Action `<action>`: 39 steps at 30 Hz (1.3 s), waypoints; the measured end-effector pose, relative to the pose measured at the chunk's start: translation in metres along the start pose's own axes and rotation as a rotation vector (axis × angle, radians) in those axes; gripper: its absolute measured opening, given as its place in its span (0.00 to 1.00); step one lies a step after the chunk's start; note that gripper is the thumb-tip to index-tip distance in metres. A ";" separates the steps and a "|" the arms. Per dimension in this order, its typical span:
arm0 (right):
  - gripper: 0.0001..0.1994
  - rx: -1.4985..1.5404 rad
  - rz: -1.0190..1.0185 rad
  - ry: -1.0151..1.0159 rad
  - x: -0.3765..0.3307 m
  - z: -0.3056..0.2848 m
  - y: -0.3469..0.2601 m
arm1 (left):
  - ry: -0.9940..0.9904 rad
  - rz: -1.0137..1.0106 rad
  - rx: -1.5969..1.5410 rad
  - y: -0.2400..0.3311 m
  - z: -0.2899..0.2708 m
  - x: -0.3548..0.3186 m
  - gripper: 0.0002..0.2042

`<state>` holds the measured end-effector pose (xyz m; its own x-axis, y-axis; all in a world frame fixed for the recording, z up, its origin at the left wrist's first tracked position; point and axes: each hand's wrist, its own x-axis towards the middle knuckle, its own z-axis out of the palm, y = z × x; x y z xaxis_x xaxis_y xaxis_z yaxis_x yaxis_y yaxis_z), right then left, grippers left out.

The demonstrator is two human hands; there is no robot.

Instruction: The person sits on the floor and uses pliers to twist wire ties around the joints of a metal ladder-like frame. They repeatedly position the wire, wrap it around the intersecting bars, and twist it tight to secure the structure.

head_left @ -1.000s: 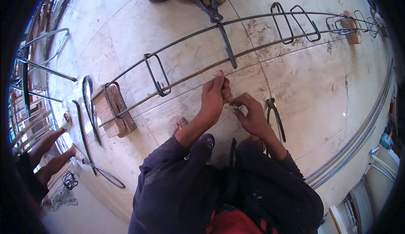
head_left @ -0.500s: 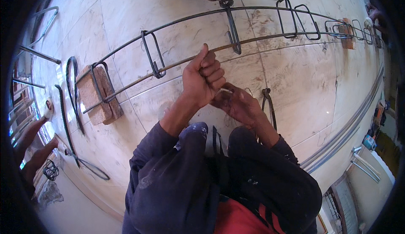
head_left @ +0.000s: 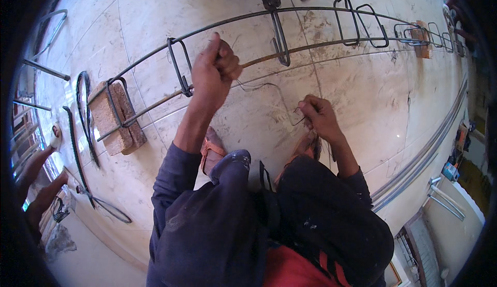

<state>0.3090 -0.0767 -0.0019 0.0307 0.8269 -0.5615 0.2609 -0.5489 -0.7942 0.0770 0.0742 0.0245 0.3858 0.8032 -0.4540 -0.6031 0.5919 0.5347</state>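
The right hand's thumb and fingertips are pinched together on one end of a thin wire, which bends just beside them and loops away over the floor tiles. The wire's other end reaches the left hand, whose fingers are curled into a fist around it, thumb raised. That fist is in front of the lower steel rod, just beside a rectangular stirrup. Beyond lies the upper rod, where dark pincers meet another stirrup. Farther left, bricks support the rods.
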 end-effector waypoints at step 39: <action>0.17 0.095 -0.212 0.406 0.009 -0.007 -0.024 | -0.263 0.836 2.023 -0.078 -0.017 0.043 0.23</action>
<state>0.3098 -0.0551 0.0133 0.3666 0.8925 -0.2629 0.2130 -0.3556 -0.9100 0.1290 0.0614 -0.0485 0.6633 0.7229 0.1936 0.6244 -0.6772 0.3891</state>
